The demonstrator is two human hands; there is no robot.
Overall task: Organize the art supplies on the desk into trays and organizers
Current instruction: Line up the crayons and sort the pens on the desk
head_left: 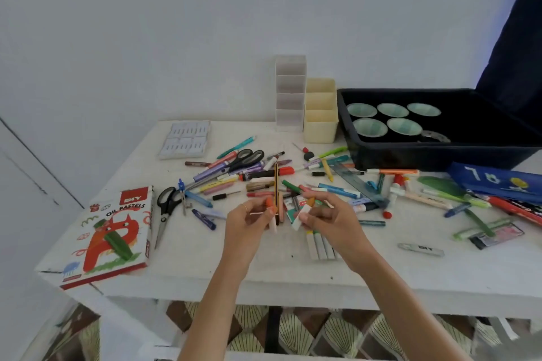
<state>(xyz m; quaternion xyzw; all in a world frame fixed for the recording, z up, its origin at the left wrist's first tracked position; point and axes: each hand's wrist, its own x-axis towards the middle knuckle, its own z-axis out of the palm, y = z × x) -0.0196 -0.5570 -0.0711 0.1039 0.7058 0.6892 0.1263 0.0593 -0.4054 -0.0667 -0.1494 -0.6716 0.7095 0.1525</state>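
Left hand (247, 221): fingers curled round a small bundle, yellow-black pencil (276, 184) upright in it, above mid-bench (205, 267). Right hand (328, 220): fingers pinch a white stick (300, 217). Judged light, stiff and thin; wax sticks may snap, so grip mid-shaft. White organizer (290, 91) and yellow organizer (320, 114) stand behind.

Reading as a home craft corner: white painted desk (205, 269) sitting against plain white wall (146, 38), dark blue curtain (516, 53) hanging at right, brown-and-cream patterned floor (322, 331) showing below, loose coloured markers (249, 174) and red cardboard oil-pastels box (108, 234) lying on top.
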